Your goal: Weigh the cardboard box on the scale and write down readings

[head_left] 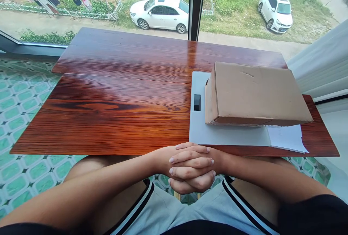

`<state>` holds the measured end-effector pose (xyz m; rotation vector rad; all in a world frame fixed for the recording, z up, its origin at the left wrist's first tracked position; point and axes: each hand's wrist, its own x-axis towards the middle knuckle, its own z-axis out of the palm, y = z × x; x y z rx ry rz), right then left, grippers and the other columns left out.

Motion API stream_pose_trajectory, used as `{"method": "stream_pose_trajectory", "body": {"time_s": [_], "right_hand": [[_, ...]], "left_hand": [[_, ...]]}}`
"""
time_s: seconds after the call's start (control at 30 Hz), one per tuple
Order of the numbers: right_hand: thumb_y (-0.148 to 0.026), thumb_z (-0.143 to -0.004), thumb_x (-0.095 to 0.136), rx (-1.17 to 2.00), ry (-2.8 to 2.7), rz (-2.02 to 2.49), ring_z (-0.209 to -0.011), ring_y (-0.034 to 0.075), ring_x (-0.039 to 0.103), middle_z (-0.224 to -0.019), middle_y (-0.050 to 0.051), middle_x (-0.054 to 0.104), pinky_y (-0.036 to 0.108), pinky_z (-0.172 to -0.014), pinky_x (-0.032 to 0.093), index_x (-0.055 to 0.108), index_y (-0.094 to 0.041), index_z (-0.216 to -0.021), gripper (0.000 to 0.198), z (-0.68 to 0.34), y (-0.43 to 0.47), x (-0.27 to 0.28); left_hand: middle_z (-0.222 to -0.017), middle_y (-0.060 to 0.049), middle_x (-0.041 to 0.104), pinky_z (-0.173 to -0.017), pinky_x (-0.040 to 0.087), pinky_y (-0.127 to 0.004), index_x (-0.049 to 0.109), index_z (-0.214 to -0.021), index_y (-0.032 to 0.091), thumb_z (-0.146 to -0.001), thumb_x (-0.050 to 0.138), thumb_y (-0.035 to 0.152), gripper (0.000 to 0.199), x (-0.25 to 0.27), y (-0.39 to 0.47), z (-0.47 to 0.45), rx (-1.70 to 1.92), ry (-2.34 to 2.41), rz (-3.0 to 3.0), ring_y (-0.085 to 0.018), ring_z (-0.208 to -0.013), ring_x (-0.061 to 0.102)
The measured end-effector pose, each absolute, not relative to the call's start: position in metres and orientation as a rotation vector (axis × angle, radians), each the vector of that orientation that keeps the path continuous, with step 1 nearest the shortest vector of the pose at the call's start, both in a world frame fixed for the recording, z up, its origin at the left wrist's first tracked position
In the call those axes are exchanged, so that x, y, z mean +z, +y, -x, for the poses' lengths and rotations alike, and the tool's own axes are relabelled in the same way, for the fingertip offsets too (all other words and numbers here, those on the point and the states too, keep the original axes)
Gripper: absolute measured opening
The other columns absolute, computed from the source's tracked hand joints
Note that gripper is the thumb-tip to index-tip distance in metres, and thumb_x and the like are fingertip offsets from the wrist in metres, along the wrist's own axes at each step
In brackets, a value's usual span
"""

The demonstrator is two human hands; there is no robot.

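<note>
My left hand (165, 160) and my right hand (216, 159) are clasped together, fingers interlaced, just off the table's front edge and above my lap. No object shows between them. Closest to the hands lies a thin whitish slab (198, 130) with a small dark rectangle (197, 102) near its left side, like a flat scale. On top of it rests a closed brown cardboard box (258, 93), which hides most of the slab's right part. White paper sheets (286, 139) stick out from under the box at the right.
The glossy reddish-brown wooden table (116, 115) has a stepped left edge. Behind it stands a window with a dark frame post (196, 7); two white cars are parked outside. A pale curtain (323, 61) hangs at the right. Green patterned tiles (19, 126) cover the floor.
</note>
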<state>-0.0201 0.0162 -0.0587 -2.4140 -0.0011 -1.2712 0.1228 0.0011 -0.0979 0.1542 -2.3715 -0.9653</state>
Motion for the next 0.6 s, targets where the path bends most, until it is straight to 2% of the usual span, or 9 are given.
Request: {"method": "stream_pose_trajectory", "body": {"time_s": [0.1,0.2,0.4,0.6], "right_hand": [[-0.023,-0.074,0.086,-1.286,-0.003,2.4,-0.103,0.035,0.074,-0.103,0.012,0.069,0.049,-0.084,0.066,0.067,-0.032,-0.123,0.054,0.02,0.016,-0.061],[-0.025,-0.075,0.085,-1.297,-0.004,2.374,-0.103,0.034,0.074,-0.103,0.011,0.069,0.049,-0.084,0.066,0.068,-0.032,-0.122,0.051,0.02,0.015,-0.063],[-0.025,-0.075,0.085,-1.381,0.013,2.321,-0.099,0.034,0.074,-0.101,0.013,0.071,0.049,-0.082,0.066,0.071,-0.028,-0.119,0.046,0.015,0.019,-0.065],[-0.027,-0.079,0.083,-1.418,0.022,2.27,-0.096,0.035,0.075,-0.098,0.012,0.072,0.051,-0.08,0.065,0.071,-0.03,-0.119,0.042,0.01,0.022,-0.066]], "left_hand": [[-0.134,-0.011,0.068,-0.061,0.065,-0.032,0.076,-0.117,0.034,-0.082,0.073,0.049,0.038,-0.101,-0.002,-0.121,-0.989,-2.417,-0.105,-0.044,-0.13,0.059],[-0.138,-0.009,0.067,-0.062,0.066,-0.035,0.076,-0.118,0.036,-0.08,0.076,0.048,0.04,-0.101,-0.002,-0.121,-1.08,-2.413,-0.119,-0.045,-0.133,0.056],[-0.135,-0.011,0.069,-0.071,0.066,-0.037,0.076,-0.123,0.034,-0.084,0.075,0.041,0.04,-0.099,-0.001,-0.124,-0.955,-2.38,-0.052,-0.043,-0.129,0.06],[-0.136,-0.011,0.068,-0.074,0.066,-0.04,0.074,-0.126,0.035,-0.086,0.074,0.044,0.041,-0.1,-0.001,-0.124,-0.943,-2.387,-0.001,-0.043,-0.13,0.06]]}}
